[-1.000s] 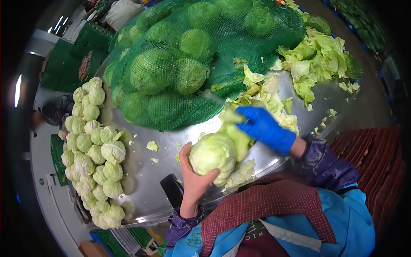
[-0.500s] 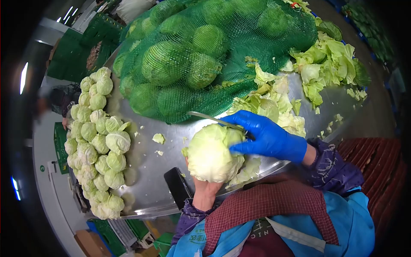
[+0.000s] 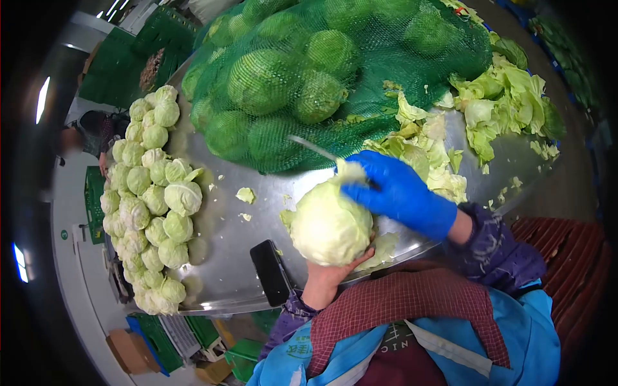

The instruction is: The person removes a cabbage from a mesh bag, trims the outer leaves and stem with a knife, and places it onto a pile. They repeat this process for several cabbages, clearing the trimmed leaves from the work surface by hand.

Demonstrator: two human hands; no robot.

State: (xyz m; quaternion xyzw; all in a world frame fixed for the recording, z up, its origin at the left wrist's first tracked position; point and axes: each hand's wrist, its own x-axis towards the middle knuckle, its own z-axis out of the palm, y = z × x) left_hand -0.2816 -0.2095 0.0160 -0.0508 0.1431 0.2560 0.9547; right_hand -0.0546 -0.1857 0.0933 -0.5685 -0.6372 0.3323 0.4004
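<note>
**Cabbage cupped from below, blade at its top**

Far left, a heap of trimmed pale cabbages (image 3: 151, 199) lies along the edge of the shiny steel table (image 3: 219, 251); a few small pale leaf scraps (image 3: 244, 194) sit on the bare metal beside it; a flat black rectangular slab (image 3: 270, 272) rests near the table's near rim.

Just right of the slab, the bare left hand (image 3: 329, 275) cups a round pale green cabbage head (image 3: 328, 222) from beneath, fingers curled up and clamped on its underside; the head is held just above the near edge of the table, close to the person's chest.

The head looks dense and fairly heavy, firm at the core but with brittle outer leaves that tear or slip off; its waxy skin is likely a little slick, so a broad palm grip under its widest part seems soundest. It is nearly a ball, so there is hardly a long axis; what there is appears to run from the cupping palm up and away towards the sack.

A thin grey-bladed knife (image 3: 312, 148) juts up and left over the head; the blue-gloved right hand (image 3: 399, 193) is closed on its handle, fingertips touching the head's top.

Behind, a green mesh sack (image 3: 360, 109) bulges with darker cabbages; right of it lie loose torn green leaves (image 3: 502, 103).
</note>
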